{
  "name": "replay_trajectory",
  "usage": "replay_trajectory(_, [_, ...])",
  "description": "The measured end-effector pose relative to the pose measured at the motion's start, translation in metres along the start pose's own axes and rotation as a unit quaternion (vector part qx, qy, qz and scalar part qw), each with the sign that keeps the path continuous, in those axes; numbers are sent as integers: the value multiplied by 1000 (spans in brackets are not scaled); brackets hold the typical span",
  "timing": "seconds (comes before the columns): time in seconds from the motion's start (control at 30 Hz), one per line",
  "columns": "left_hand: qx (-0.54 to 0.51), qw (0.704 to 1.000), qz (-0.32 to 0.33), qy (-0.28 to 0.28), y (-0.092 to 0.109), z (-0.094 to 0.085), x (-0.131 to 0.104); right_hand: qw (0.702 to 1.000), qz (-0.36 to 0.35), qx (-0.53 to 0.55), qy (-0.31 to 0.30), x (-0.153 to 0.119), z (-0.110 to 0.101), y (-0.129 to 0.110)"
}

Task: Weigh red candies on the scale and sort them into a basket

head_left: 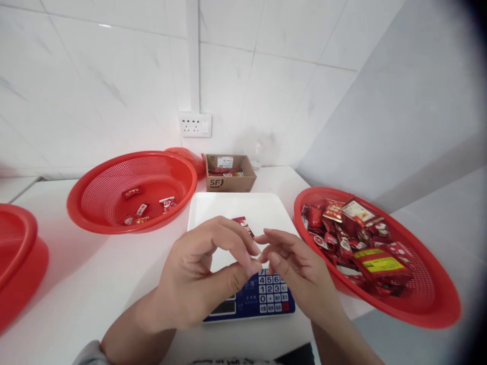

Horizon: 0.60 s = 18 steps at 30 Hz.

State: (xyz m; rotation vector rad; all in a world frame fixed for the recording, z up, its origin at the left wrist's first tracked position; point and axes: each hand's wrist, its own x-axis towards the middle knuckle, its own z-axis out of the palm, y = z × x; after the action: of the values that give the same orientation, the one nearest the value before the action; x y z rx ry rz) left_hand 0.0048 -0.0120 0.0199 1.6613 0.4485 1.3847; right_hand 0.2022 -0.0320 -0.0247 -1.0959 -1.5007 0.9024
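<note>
Both hands meet over a white and blue weighing scale [238, 205]. My left hand [213, 268] has its thumb and fingertips pinched together; whatever is between them is too small to name. Close against those fingertips is my right hand [297, 268], its fingers curled and its thumb near the index finger. Its fingertips seem to touch the same tiny spot, and what they hold cannot be made out. Behind the hands, a small dark red packet [243, 224] lies on the white plate of the scale, partly hidden by my left fingers.
A red basket [429, 304] full of red packets stands at the right. Another red basket [83, 205] with several packets is at the left, a third [23, 253] at the left edge. Behind the scale are a cardboard box [243, 184] and a red bag [190, 156].
</note>
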Motion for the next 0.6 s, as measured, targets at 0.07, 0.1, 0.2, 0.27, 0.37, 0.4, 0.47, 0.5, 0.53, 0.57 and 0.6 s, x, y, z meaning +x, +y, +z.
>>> replay_trajectory(0.07, [-19,1000,-9,-6,-1,-2,1,993,11,-115,24,1,-14,4])
replay_trajectory(0.1, [-35,999,-15,-8,-1,-3,1,983,24,-177,39,3,-24,8])
replay_trajectory(0.2, [-113,993,-30,-11,-3,-6,2,935,37,-349,42,13,-61,26])
replay_trajectory(0.27, [-169,985,-39,-11,-4,-8,3,903,53,-426,30,22,-89,39])
replay_trajectory(0.37, [-228,972,-50,-20,-5,-10,3,860,160,-483,-45,33,-122,52])
replay_trajectory(0.4, [-241,969,-53,-24,-5,-10,2,855,180,-482,-72,36,-129,55])
replay_trajectory(0.47, [-259,964,-58,-34,-6,-10,3,852,200,-470,-116,41,-138,60])
replay_trajectory(0.5, [-265,961,-61,-41,-6,-10,3,853,204,-463,-131,43,-141,63])
replay_trajectory(0.53, [-270,959,-64,-48,-7,-10,3,852,207,-458,-143,44,-142,65])
replay_trajectory(0.57, [-275,958,-67,-54,-7,-10,3,850,211,-458,-151,46,-142,69])
replay_trajectory(0.6, [-277,957,-69,-58,-7,-10,4,849,213,-460,-150,47,-142,73])
